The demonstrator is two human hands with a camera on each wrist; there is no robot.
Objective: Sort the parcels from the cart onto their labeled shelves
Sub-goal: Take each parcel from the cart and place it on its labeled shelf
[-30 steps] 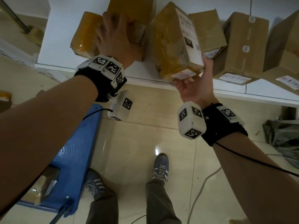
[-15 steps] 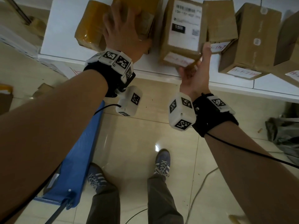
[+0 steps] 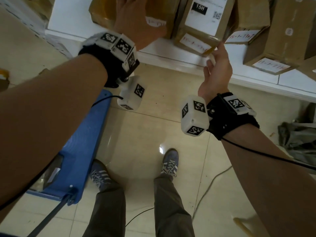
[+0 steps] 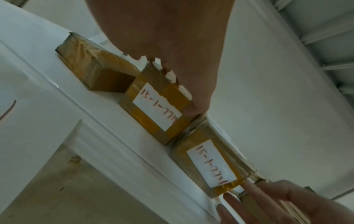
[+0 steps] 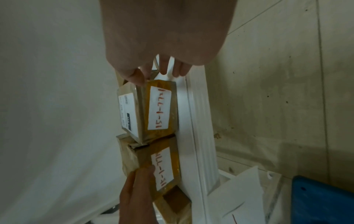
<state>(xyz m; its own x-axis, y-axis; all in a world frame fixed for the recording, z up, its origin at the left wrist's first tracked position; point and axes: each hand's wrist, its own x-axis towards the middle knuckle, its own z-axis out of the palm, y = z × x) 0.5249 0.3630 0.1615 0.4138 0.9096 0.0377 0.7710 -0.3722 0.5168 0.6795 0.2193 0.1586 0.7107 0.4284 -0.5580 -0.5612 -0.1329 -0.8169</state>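
The parcel with the white "15H" shipping label (image 3: 201, 23) stands on the white shelf (image 3: 171, 56), with a handwritten red-ink tag on its front face. My right hand (image 3: 218, 55) reaches up to its lower front corner, fingers straight, only the fingertips (image 5: 162, 71) touching it. In the right wrist view this parcel (image 5: 159, 106) sits close against the taped parcel (image 5: 166, 171) beside it. My left hand (image 3: 135, 19) lies flat on that taped parcel (image 4: 153, 106), fingers extended along its side. A third tape-wrapped parcel (image 4: 95, 69) sits further left on the shelf.
More cardboard boxes (image 3: 277, 40) with handwritten tags fill the shelf to the right. The blue cart (image 3: 82, 151) stands at my lower left with a parcel (image 3: 53, 173) on it. A grey bag (image 3: 299, 139) and cables lie on the tiled floor.
The "15H" parcel, tilted in my right hand a second ago, now stands square on the shelf. My right hand has let go to a fingertip touch. The left hand stays on its parcel.
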